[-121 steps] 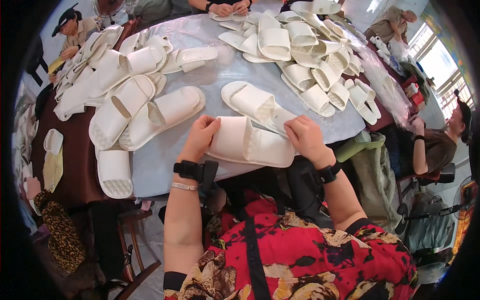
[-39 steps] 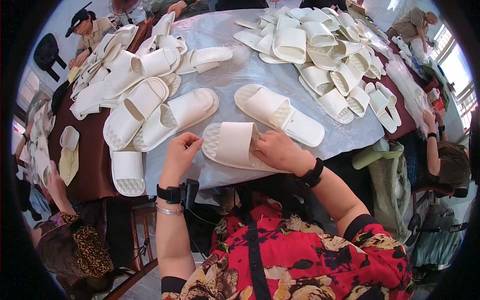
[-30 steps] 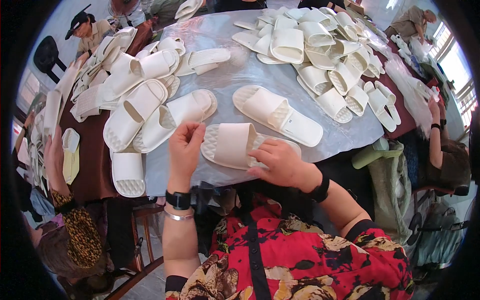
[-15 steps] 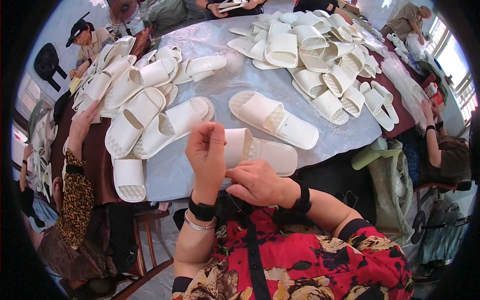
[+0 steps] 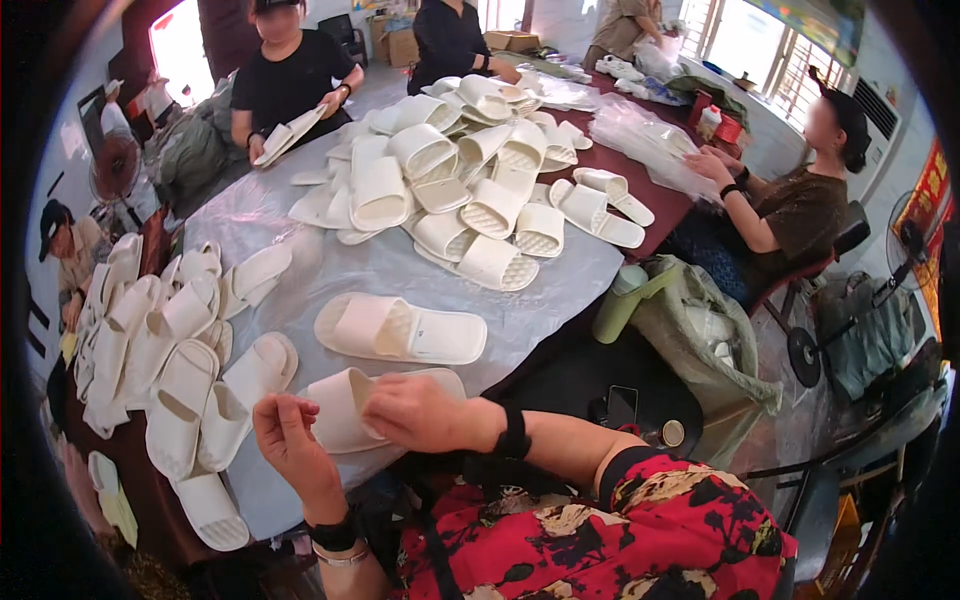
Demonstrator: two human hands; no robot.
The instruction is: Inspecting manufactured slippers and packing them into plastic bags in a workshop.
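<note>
My right hand (image 5: 420, 412) lies over the white slipper (image 5: 345, 408) at the near edge of the tabletop (image 5: 300, 270), fingers curled down onto its strap and upper; whether they pinch the strap or only press on it I cannot tell, since the fingertips are hidden. My left hand (image 5: 285, 440) is raised just beside the slipper's left end, palm toward me, fingers loosely bent and holding nothing I can see.

The slipper lies flat with its long axis running roughly left to right along the table edge, tilted a little. The strap sits toward my left and the bare footbed runs out to the right, so I judge the toe points left.

What worries me is the edge: the slipper sits close to it on slick plastic sheeting (image 5: 400, 275), and a push toward me with only one hand on it could slide it into my lap. A careless sweep of my left hand might also knock the pair of slippers (image 5: 215, 400) just to its left. Another slipper (image 5: 400, 330) lies just beyond, clear of my hands.
</note>
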